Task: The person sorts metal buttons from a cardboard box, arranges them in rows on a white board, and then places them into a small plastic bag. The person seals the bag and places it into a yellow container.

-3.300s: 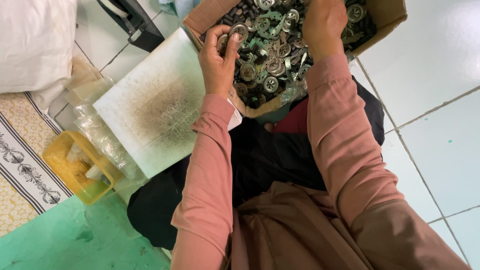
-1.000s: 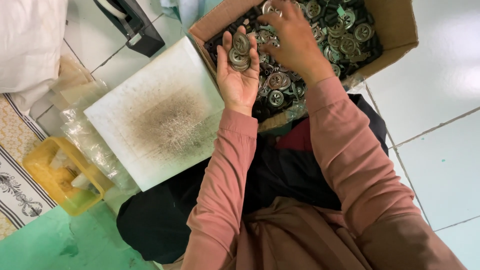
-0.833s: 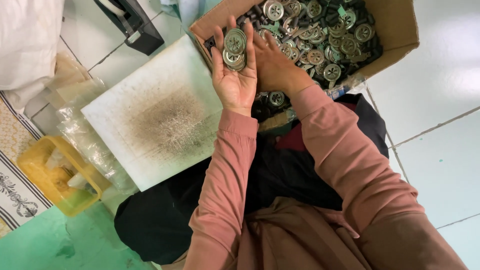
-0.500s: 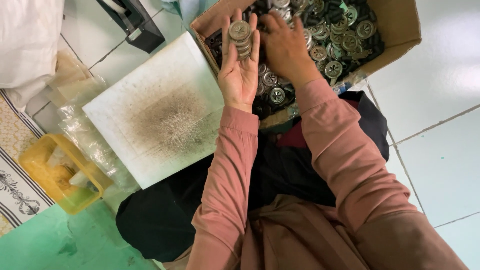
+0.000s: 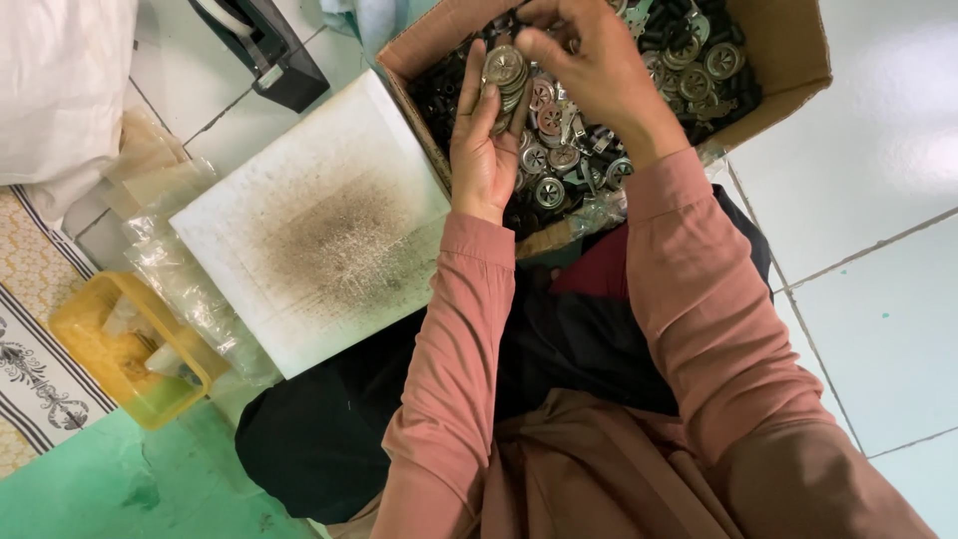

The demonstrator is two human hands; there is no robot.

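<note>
The white tiled floor point(image 5: 878, 180) carries everything here, and the cardboard box point(image 5: 788, 60) at the top of the view serves as the landmark. The person sits just below the box, with 2 arms in dusty-pink sleeves point(image 5: 699, 299) reaching up into it over a dark lap.

Just left of the box lies a white board point(image 5: 319, 230), its middle stained with dark grit, one corner touching the box wall. Left of the box and beyond the board are crumpled clear plastic bags point(image 5: 190, 289), then a yellow plastic basket point(image 5: 120, 359) well apart from the box. A black tape dispenser point(image 5: 264, 45) stands up-left of the box.

The box is filled with round metal discs point(image 5: 619, 120) mixed with black parts.

The left hand point(image 5: 484, 150) is over the box's near-left corner, palm up, fingers curled around a stack of metal discs point(image 5: 504, 75) held on edge against the fingertips. The right hand point(image 5: 589, 60) is just right of that stack, over the box's middle, its thumb and fingers pinched together at the stack's top; whether it grips a disc cannot be told.
</note>
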